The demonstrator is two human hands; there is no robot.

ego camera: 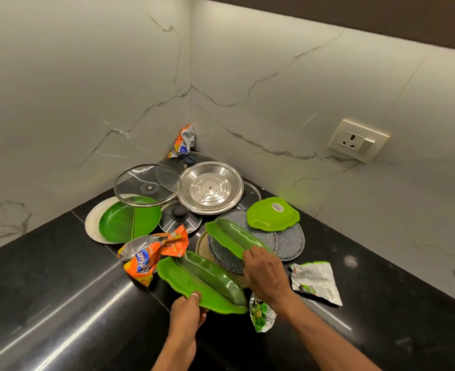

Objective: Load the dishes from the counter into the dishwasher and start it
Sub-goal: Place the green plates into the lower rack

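Gathering dishes: left hand [186, 311] clamps its fingers on the near tray [202, 282] at its rim, low over the tabletop [60, 290]; right hand [265, 274] curls its fingers over the far tray [231, 236] — resting on mats [290, 242]; next, likely stack both, then carry them to the dishwasher — out of view.

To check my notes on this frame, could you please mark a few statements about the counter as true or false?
1. The left hand grips the near leaf-shaped tray at its edge. True.
2. The right hand is empty. False: it holds the end of the far leaf-shaped tray.
3. The glass lid overlaps the round green plate. True.
4. The steel lid sits in a dishwasher rack. False: it lies among the dishes on the counter; no dishwasher is in view.
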